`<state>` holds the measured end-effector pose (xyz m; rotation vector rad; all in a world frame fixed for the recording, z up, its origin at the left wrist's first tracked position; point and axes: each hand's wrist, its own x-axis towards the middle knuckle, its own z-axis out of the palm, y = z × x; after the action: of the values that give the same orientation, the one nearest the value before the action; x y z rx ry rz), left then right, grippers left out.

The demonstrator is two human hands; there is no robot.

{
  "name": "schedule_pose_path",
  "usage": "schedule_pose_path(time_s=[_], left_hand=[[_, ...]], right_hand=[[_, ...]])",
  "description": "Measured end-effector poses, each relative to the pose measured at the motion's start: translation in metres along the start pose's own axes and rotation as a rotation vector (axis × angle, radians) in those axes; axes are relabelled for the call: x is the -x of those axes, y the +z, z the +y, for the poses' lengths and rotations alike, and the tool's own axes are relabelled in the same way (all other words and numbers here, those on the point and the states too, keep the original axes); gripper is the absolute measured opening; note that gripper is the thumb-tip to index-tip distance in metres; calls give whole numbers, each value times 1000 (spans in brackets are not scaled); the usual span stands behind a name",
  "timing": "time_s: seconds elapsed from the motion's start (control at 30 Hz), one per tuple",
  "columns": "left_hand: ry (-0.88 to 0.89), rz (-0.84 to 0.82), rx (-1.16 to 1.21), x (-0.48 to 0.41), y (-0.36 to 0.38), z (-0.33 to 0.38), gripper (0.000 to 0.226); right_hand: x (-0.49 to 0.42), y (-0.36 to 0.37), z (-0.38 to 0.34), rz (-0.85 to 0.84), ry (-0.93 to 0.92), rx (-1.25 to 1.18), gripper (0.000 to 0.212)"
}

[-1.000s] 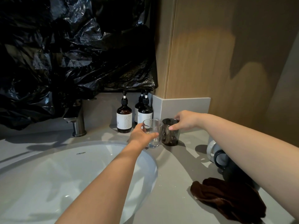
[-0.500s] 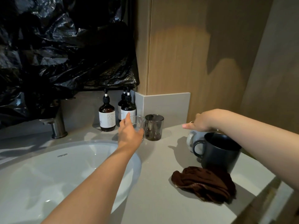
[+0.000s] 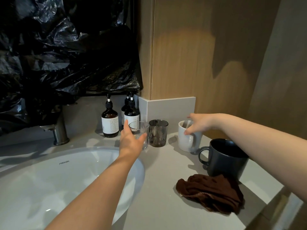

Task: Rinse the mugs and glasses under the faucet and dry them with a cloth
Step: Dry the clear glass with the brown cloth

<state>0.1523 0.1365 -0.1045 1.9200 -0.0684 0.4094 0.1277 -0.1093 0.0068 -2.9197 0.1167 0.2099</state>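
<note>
Beside the sink point(image 3: 49, 180), right hand point(image 3: 201, 124) now spreads over white mug point(image 3: 184, 142); left hand point(image 3: 131, 141), open, flanks clear glass point(image 3: 141, 128).

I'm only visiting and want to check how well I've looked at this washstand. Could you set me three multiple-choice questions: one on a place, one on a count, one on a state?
1. Where is the cloth relative to the dark mug?
A inside it
B on the counter in front of it
C hanging from its handle

2. How many pump bottles stand by the wall?
A one
B two
C three

3. How does the white mug by the right hand stand?
A upright
B on its side
C upside down

Answers:
1. B, since the cloth lies crumpled on the counter, nearer the camera than the mug.
2. C, since three pump heads show.
3. A, since its open mouth faces up.
</note>
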Motion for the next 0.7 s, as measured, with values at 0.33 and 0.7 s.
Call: schedule_pose_path(time_s=[0.33,0.7], left_hand=[[-19,-57,124,-5,3,-11,57],[-28,-34,150,-5,1,-11,61]], right_hand=[[-35,-9,1,-18,9,-199,93],[-57,-1,-10,72,-97,-166,87]])
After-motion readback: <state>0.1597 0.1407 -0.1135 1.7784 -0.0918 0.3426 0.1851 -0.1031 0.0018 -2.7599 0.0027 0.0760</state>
